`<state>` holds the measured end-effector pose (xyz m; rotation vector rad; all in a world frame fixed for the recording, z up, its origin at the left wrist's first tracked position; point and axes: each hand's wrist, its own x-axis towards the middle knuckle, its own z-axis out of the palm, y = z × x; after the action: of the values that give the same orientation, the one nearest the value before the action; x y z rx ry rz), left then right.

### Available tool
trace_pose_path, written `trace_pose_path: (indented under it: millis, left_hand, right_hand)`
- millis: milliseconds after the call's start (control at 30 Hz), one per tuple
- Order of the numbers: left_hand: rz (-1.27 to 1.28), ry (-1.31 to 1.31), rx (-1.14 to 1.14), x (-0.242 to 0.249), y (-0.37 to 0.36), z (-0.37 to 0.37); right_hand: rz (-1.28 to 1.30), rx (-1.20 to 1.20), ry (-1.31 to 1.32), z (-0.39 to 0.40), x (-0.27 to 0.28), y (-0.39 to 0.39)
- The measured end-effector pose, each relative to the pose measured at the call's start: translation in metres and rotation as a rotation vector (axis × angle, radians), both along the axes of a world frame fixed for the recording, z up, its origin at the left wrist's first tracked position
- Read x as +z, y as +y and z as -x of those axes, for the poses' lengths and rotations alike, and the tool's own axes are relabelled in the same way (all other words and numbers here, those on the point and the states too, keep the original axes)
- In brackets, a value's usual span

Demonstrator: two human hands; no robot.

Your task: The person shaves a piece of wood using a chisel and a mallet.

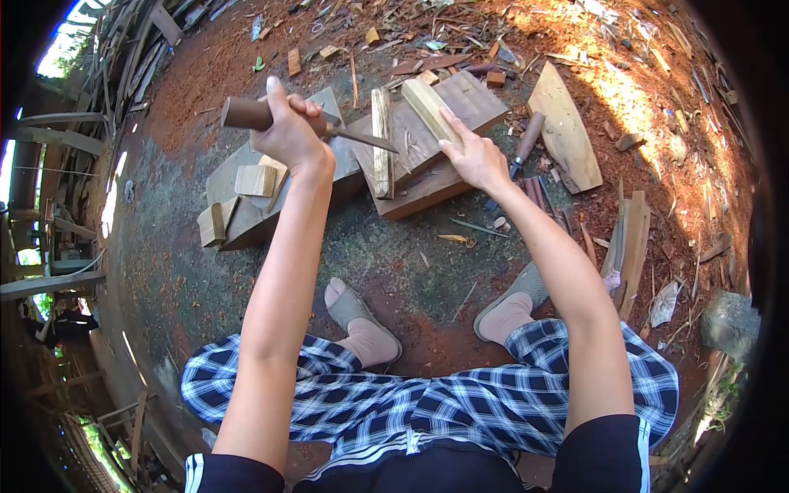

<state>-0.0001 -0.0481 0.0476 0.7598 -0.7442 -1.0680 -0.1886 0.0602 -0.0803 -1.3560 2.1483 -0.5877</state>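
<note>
Left hand: the left hand (289, 131) is closed tight around the brown handle of a knife (308, 123), raised above the blocks, the blade pointing toward the upright stick.

Right hand: the right hand (475, 156) rests with fingers spread on the lower end of a pale wood strip (431, 109), pressing it against the slab; it is laid flat on the strip, not wrapped around it.

Wood strip: it lies slanted on the grooved slab (427, 152), its face pale and clean, which I take to mean it is already partly shaved.

Upright stick: a rougher stick (382, 144) stands on edge just beside the strip, between the two hands, with the knife tip close to it; whether they touch I cannot tell.

Progress: from where I stand this looks like mid-work. Small cut pieces (256, 180) lie on the left block (246, 205), so some pieces look finished, while the stick still looks rough.

Spare tool: a second handled tool (526, 140) lies on the ground just right of the slab, untouched.

Ground: red dirt strewn with chips and offcuts, a wide board (565, 131) to the right, and the person's feet in slippers (353, 312) below the blocks.
</note>
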Motion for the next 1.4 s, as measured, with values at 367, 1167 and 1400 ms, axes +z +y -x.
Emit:
trace_pose_path:
  millis: [367, 1167, 1400]
  left_hand:
    - [0.224, -1.558, -0.537, -0.008, -0.025, 0.021]
    - [-0.491, -0.704, -0.717, -0.088, -0.041, -0.077]
    - [-0.461, -0.72, -0.739, -0.064, -0.071, -0.096]
  right_hand:
    - [0.067, -0.029, 0.02, -0.006, 0.001, 0.009]
    - [0.696, -0.385, -0.29, -0.005, -0.034, 0.008]
    - [0.618, -0.465, -0.489, 0.002, -0.03, 0.009]
